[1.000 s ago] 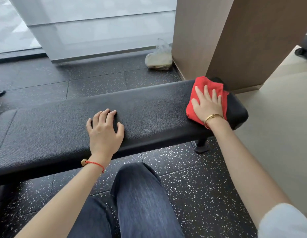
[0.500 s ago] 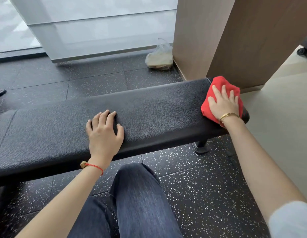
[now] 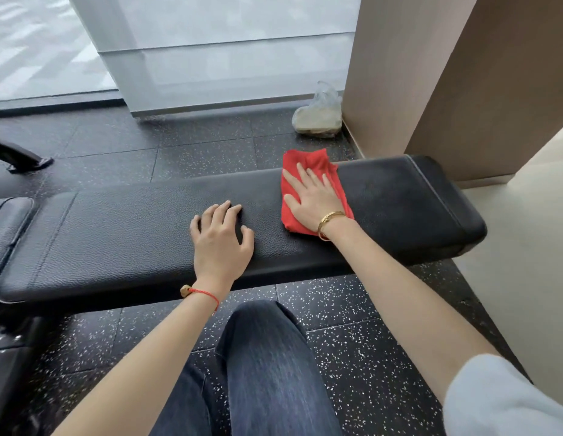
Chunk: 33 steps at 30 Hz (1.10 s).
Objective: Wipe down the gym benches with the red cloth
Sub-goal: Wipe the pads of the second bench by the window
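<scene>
A long black padded gym bench (image 3: 122, 234) runs across the view in front of me. The red cloth (image 3: 305, 165) lies spread on the pad right of its middle, its far edge hanging past the back side. My right hand (image 3: 315, 199), with a gold bracelet, presses flat on the cloth with straight fingers. My left hand (image 3: 222, 243), with a red string at the wrist, rests on the bare pad just left of the cloth, fingertips bent onto the leather and holding nothing.
A tan pillar (image 3: 431, 73) rises behind the bench's right end, with a plastic bag (image 3: 318, 116) on the floor at its base. A second black pad (image 3: 6, 225) adjoins at the left. My knee (image 3: 261, 357) is below the bench. Speckled black rubber flooring (image 3: 204, 152) surrounds it.
My right hand has slid the red cloth leftward from the bench's right end toward the middle. My left hand stays planted on the pad. The view has shifted to the right.
</scene>
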### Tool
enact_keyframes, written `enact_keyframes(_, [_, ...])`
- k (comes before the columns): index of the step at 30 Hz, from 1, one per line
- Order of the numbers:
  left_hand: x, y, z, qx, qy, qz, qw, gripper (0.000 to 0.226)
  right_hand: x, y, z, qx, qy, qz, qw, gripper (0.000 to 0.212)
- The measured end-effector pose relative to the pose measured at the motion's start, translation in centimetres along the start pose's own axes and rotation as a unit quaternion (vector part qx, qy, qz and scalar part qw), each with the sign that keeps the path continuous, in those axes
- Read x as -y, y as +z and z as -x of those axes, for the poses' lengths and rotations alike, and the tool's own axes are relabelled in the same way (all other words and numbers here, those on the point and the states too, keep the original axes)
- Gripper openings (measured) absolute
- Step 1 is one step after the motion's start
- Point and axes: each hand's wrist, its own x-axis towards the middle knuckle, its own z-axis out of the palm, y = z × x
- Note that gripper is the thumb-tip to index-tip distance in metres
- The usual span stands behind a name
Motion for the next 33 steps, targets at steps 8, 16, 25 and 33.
enact_keyframes(8, [1.6,-1.2,0.6,-0.007,0.002,0.051,0.999,0.031,-0.4,0.8,5.0,-0.019,-0.014,-0.009,1.0,0.057])
enact_keyframes(16, [12.8,-5.7,2.4,-0.084,-0.102,-0.029,0.991,0.038,5.6,1.5,-0.8,0.014,0.013,0.011,1.0,0.059])
enact_keyframes(25, [16.4,-5.6,1.1,-0.089,-0.178,-0.042,0.979,0.049,20.0,4.9,-4.3,0.041,-0.174,0.007,0.984,0.057])
enact_keyframes(33, [17.5,-5.6,1.0,-0.105,-0.171,-0.04,0.979,0.045,26.4,5.3,-7.2,0.076,-0.246,0.009,0.966,0.054])
